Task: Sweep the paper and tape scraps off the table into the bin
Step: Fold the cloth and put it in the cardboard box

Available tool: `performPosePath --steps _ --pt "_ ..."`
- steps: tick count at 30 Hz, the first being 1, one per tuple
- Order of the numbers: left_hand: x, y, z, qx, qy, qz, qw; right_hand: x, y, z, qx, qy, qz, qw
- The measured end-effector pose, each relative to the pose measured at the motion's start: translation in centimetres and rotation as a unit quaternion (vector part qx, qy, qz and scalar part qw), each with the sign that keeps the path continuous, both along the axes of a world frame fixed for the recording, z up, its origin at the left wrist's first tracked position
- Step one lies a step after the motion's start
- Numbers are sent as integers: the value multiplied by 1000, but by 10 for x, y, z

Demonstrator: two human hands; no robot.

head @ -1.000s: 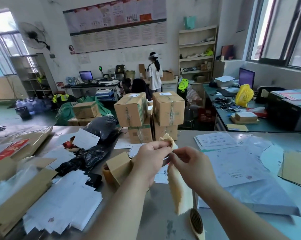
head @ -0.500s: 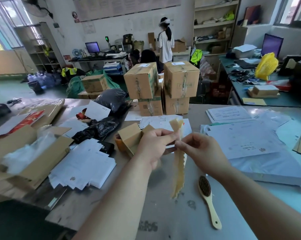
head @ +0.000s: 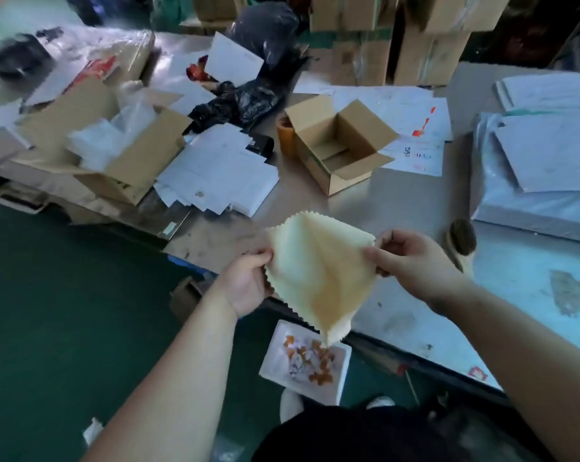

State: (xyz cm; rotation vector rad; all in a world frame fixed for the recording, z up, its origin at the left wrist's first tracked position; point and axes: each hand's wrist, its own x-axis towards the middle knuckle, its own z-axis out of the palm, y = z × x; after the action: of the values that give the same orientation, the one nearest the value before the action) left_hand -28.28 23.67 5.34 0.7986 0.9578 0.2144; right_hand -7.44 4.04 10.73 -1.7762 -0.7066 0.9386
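Both hands, left hand (head: pixel 248 281) and right hand (head: pixel 412 261), had spread the formerly folded yellow cloth (head: pixel 318 275), each pinching an edge, over the white bin (head: pixel 307 356) on the floor; scraps (head: pixel 310 360) lay inside, suggesting emptying was nearly done.

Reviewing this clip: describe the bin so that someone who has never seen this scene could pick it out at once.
Start at the near edge of the grey table and look down to the green floor in front of the person. There sits a shallow white bin, directly below the hanging tip of the yellow cloth. Unlike the brown cardboard boxes up on the table, it is white and holds orange and white scraps.
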Motion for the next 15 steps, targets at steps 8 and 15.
performPosePath --steps 8,15 --pt "-91 -11 -89 -97 344 70 931 -111 59 -70 -130 -212 192 949" --pt "-119 -5 -102 -103 299 42 948 -161 86 -138 -247 -280 291 881"
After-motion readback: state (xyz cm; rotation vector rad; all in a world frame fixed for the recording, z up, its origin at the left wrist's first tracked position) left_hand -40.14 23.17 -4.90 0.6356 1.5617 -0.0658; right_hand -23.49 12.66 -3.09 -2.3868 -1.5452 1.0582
